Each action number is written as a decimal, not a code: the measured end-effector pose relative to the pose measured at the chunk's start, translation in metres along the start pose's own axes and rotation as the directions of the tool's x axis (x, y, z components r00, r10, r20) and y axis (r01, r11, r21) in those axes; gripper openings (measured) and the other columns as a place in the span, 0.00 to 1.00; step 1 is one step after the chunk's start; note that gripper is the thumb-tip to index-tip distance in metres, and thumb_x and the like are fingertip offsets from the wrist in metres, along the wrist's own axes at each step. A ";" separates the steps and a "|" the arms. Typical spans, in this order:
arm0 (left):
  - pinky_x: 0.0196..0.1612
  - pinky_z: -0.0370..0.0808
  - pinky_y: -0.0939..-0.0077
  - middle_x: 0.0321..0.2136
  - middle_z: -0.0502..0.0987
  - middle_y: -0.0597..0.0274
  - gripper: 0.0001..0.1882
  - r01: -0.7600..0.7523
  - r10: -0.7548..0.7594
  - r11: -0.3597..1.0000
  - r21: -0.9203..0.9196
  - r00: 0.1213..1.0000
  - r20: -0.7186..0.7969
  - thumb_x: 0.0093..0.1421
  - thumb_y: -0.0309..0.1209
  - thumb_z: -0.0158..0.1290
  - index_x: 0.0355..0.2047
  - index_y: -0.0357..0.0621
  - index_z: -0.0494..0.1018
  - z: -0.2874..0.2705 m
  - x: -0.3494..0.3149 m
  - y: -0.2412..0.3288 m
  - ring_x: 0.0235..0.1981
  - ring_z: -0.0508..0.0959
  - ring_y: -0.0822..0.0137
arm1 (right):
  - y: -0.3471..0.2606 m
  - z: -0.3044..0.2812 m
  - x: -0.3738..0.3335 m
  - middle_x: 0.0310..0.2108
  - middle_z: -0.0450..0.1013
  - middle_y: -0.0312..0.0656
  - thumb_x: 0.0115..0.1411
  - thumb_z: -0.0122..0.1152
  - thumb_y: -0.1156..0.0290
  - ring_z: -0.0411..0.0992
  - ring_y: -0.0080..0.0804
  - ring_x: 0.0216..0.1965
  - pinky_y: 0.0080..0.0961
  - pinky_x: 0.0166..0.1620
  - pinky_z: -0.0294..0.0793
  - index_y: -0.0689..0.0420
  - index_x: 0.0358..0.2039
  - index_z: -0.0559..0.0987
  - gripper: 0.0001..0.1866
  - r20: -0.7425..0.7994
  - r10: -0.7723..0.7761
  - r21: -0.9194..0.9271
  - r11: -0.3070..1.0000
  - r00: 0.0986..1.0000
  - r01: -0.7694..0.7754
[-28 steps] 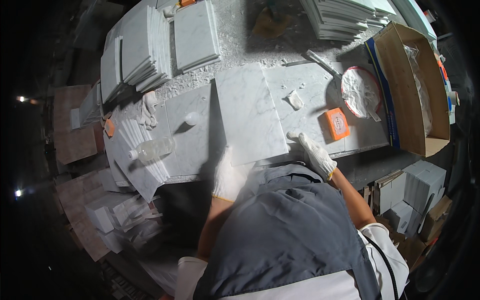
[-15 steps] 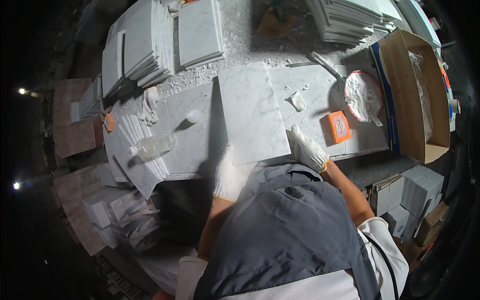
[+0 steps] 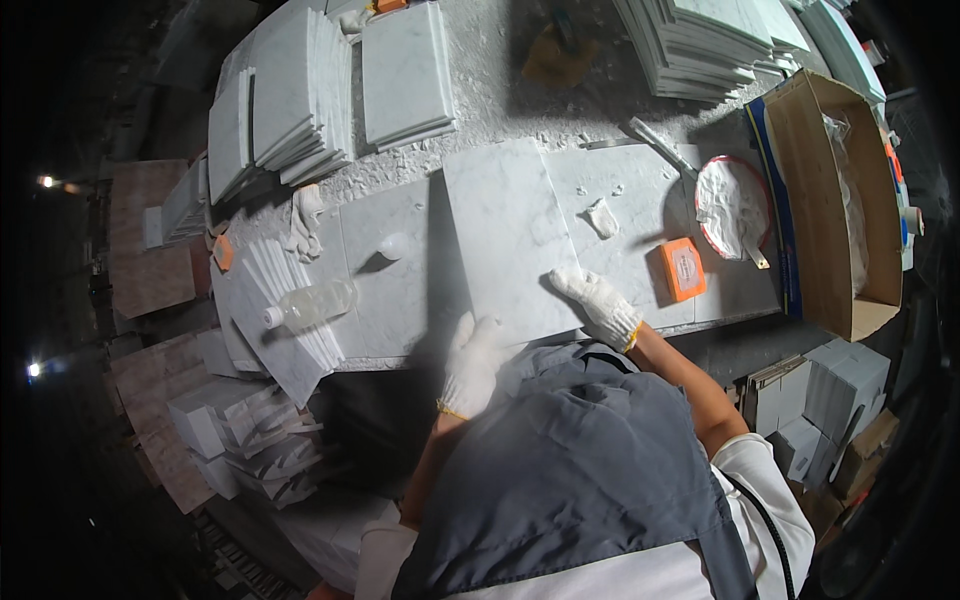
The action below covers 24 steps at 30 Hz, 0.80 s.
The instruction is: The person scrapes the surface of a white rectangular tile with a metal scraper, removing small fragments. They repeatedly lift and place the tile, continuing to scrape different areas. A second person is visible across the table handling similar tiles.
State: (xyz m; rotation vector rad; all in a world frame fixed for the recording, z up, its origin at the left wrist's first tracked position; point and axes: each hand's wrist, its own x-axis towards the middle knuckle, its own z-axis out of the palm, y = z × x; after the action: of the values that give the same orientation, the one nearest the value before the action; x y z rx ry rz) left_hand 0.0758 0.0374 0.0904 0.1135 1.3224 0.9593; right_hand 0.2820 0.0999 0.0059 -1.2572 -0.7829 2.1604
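A white grey-veined marble tile [image 3: 510, 235] lies over other tiles on the bench in front of me, its left side casting a dark shadow. My left hand [image 3: 470, 365], in a white knit glove, is closed on its near left corner, with fingers partly hidden. My right hand [image 3: 597, 303], gloved alike, is closed at the near right edge, its fingertips over the top face; what lies underneath is hidden. Right of the tile are a crumpled white scrap [image 3: 602, 219] and a small orange box [image 3: 682, 269]. A red-rimmed bowl of white paste [image 3: 733, 205] sits beyond, with a scraper [image 3: 660, 143] beside it.
Tile stacks stand at the far left [image 3: 285, 90] and far right [image 3: 700, 45]. An open cardboard box [image 3: 815, 200] bounds the right side. A clear bottle [image 3: 312, 304] lies on fanned tiles at left, near a small white cap-like piece [image 3: 395, 246] and a rag [image 3: 304, 222].
My right hand has moved left from beside the tile onto its right edge. My left hand stays at the near left corner. The whole view has shifted slightly.
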 end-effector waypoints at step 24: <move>0.57 0.70 0.75 0.56 0.73 0.57 0.31 -0.137 0.155 0.914 0.382 0.988 -0.016 0.68 0.34 0.57 0.65 0.30 0.61 -0.030 0.006 0.023 0.53 0.73 0.69 | -0.063 0.022 -0.003 0.39 0.83 0.38 0.63 0.71 0.59 0.76 0.19 0.33 0.19 0.36 0.76 0.61 0.46 0.82 0.19 0.120 -0.148 -0.142 0.976 0.982 0.164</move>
State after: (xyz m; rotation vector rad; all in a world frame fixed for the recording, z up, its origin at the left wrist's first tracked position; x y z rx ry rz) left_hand 0.0376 0.0423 0.0905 0.4978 1.5486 0.8220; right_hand 0.2729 0.1373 0.0603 -1.1163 -1.0730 2.0876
